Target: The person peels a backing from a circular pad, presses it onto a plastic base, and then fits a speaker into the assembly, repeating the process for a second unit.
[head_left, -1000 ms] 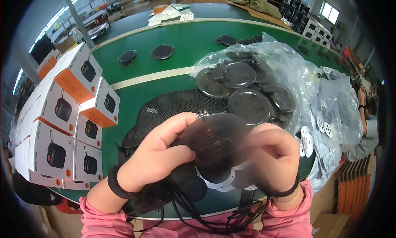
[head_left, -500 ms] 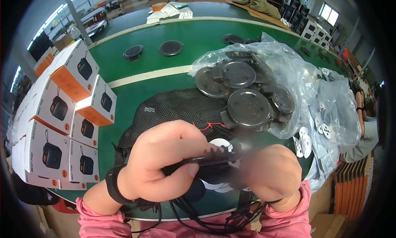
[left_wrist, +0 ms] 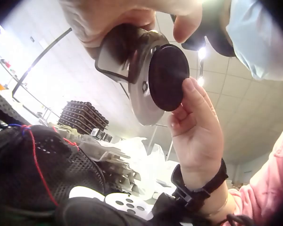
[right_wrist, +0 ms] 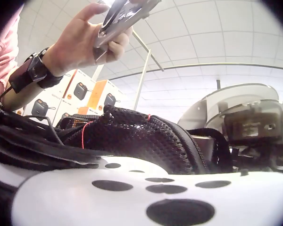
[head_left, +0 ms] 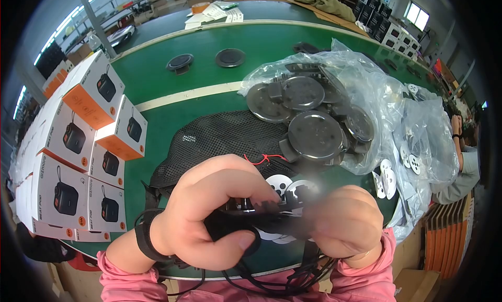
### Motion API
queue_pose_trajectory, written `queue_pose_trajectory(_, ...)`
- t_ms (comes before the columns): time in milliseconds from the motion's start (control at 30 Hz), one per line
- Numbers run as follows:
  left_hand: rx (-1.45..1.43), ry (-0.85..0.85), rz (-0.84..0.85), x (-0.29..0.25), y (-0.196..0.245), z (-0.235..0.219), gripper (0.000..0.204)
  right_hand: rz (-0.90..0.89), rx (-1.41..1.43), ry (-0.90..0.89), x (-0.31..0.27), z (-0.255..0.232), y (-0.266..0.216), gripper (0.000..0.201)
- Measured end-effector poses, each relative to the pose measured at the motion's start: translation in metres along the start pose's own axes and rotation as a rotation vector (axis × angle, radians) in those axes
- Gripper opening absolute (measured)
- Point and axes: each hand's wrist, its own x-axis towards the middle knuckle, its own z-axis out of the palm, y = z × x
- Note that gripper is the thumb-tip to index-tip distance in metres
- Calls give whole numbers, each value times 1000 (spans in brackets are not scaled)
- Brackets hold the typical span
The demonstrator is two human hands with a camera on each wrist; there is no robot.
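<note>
My left hand (head_left: 206,213) grips a smoky translucent plastic disc with a boxy bracket (left_wrist: 120,56), held nearly edge-on to the head view. Against the disc's face lies a black round pad (left_wrist: 170,77). My right hand (head_left: 348,221) pinches that pad at its edge, with thumb and curled fingers; the fingertips are blurred in the head view. From the right wrist, the left hand (right_wrist: 80,42) shows around the translucent disc (right_wrist: 125,26). Below the hands lie white discs with holes (head_left: 280,184) and black cables (head_left: 282,283).
Behind the hands lies a black mesh bag (head_left: 219,137) with a red cord. More smoky discs (head_left: 314,134) are piled on clear plastic bags (head_left: 387,92). White-and-orange speaker boxes (head_left: 65,184) are stacked at left. Two discs with dark pads (head_left: 230,57) sit on the green belt (head_left: 146,71) beyond.
The disc in my left hand has tipped from facing the head camera to nearly edge-on. My right hand has dropped slightly. The two discs on the far belt have shifted right.
</note>
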Motion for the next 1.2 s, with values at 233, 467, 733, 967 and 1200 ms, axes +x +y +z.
queue_pose_trajectory(233, 17, 10, -7, 1, 2, 1, 32, 11, 6, -7, 0, -1, -1, 26)
queue_pose_trajectory(467, 34, 25, 16, 2, 3, 2, 28, 16, -11, -6, 0, -1, -2, 27)
queue_pose_trajectory(733, 25, 37, 19, 1, 2, 2, 26, 23, -2, -23, 1, -1, -3, 28)
queue_pose_trajectory(967, 12, 49, 4, 1, 3, 3, 24, 5, -16, -6, 0, -1, -3, 28)
queue_pose_trajectory(1200, 14, 64, -88, 2, 5, 4, 22, 14, -68, -48, -1, -1, -2, 27)
